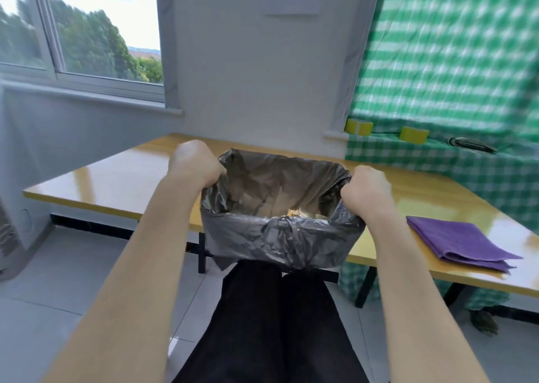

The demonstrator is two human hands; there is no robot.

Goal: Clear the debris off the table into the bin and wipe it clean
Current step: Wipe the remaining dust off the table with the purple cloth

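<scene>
1. The bin (280, 236) is lined with thin, crinkled grey-black plastic, glossy where it catches the light; its rim is roughly rectangular with rounded corners.
2. We see it held at the near edge of the worktop (116, 178), above dark-trousered legs; its mouth faces up and tips towards us; its long axis runs left to right.
3. The left hand (194, 163) is curled tight on the far-left rim; the right hand (366, 190) is clenched on the right rim; both bunch the liner.
4. The worktop is smooth, shiny yellow; a folded purple cloth (460, 242), soft-looking, lies flat near its right near edge.
</scene>
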